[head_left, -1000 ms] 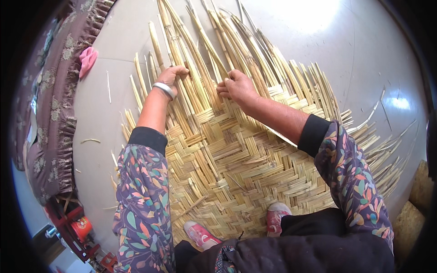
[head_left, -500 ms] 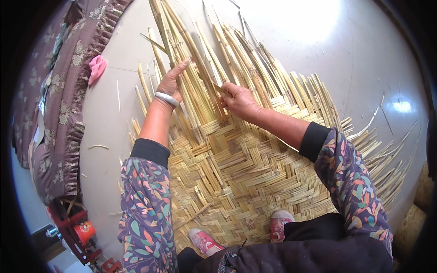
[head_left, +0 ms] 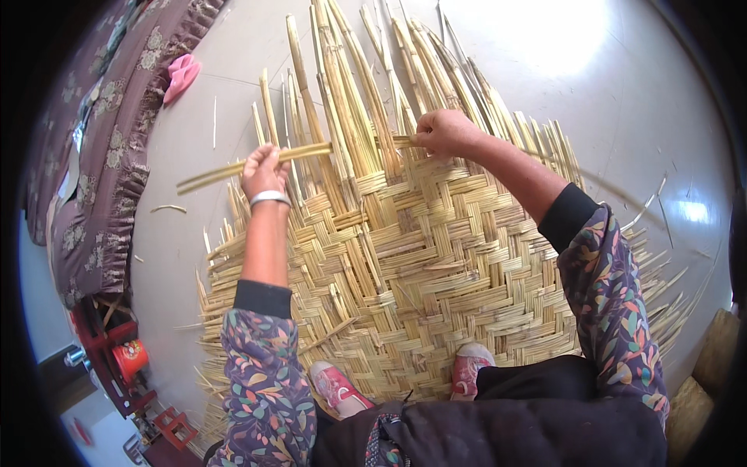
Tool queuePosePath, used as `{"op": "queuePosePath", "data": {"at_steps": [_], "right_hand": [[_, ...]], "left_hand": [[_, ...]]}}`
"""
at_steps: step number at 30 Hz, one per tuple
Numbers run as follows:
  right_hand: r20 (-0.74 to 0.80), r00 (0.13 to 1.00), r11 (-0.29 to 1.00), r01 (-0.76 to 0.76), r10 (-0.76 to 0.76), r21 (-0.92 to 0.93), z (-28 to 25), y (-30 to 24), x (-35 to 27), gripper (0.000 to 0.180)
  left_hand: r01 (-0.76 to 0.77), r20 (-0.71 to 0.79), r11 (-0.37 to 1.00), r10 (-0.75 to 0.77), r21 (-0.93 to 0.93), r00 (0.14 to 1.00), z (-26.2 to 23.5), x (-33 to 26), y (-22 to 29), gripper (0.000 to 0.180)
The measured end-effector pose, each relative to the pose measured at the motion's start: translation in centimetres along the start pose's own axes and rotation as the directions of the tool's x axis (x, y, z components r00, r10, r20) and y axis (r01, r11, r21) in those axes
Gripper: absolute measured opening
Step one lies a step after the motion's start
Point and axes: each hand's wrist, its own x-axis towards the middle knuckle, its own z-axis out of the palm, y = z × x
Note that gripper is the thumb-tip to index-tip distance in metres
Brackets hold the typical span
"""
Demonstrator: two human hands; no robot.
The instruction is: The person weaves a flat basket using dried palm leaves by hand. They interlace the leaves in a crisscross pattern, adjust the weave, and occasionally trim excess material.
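A flat bundle of reed strips (head_left: pixel 309 150) lies crosswise over the far part of a woven reed mat (head_left: pixel 436 284). My left hand (head_left: pixel 264 169) is closed round its left part, and the end sticks out past my fingers over the floor. Farther right, my right hand (head_left: pixel 447 133) grips the same bundle, with a blurred length trailing beyond it. Between my hands the bundle passes behind a group of long upright reed strips (head_left: pixel 339 93) and shows again near my right hand. The mat's weave is a zigzag pattern, with loose ends fanning out at its edges.
My red shoes (head_left: pixel 339 384) stand on the mat's near part. Left of it hang a ruffled, flowered cloth (head_left: pixel 117 148) and a pink cloth (head_left: pixel 181 78). A red frame (head_left: pixel 109 350) stands at the lower left, logs (head_left: pixel 714 354) at the right edge. Reed scraps lie on the pale floor.
Long strips that stood up by my left hand now lie farther forward. The crosswise bundle now stretches between my hands; my left hand moved left and nearer, my right hand right and farther.
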Motion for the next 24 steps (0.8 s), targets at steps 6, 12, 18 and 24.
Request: {"op": "queuePosePath", "data": {"at_steps": [6,12,18,24], "right_hand": [[0.056,0.998,0.915,0.033,-0.011,-0.403,-0.7,-3.3,-1.1,0.026],[0.100,0.993,0.877,-0.009,0.065,-0.480,0.9,-3.8,-0.8,0.026],[0.095,0.991,0.667,0.133,-0.093,-0.733,2.1,-3.2,0.1,0.019],[0.095,0.899,0.742,0.409,-0.428,-0.530,5.1,-10.3,-0.6,0.021]], "left_hand": [[0.042,-0.176,0.996,-0.027,0.081,0.984,-4.4,-2.1,-4.8,0.012],[-0.023,-0.224,0.989,0.056,0.148,0.973,-5.0,-3.2,-7.8,0.015],[-0.097,-0.258,0.931,0.195,0.351,0.946,-4.0,-2.9,-8.7,0.015],[-0.186,-0.235,0.791,0.384,0.583,0.893,-5.6,-2.3,-10.0,0.011]]}}
